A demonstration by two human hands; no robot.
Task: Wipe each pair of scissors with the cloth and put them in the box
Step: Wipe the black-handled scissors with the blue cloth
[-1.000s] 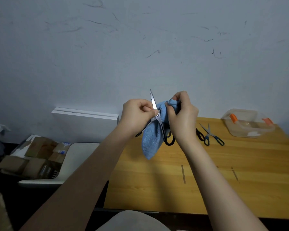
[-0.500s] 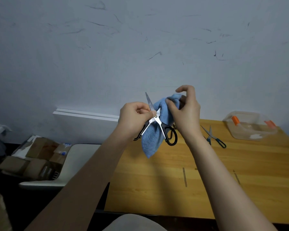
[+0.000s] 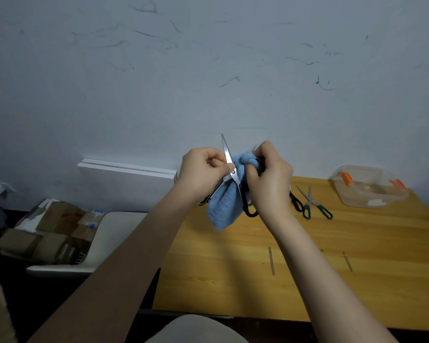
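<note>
While scissors (image 3: 227,154) stay pinched, right hand (image 3: 270,184) regrips cloth (image 3: 223,209).

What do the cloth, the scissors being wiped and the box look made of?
Cloth: blue, fuzzy pile, likely microfibre or terry. Scissors: bright reflective blades, probably steel; black handle loops, apparently plastic. Box: see-through walls, likely clear plastic, with orange clips.

Wooden table (image 3: 233,280) — scissors (image 3: 309,201), clear box (image 3: 352,198) on it.

A scuffed pale wall (image 3: 208,70) rises behind a wooden table (image 3: 307,268), with white boards (image 3: 126,169) leaning and cardboard boxes (image 3: 47,231) piled left.
</note>
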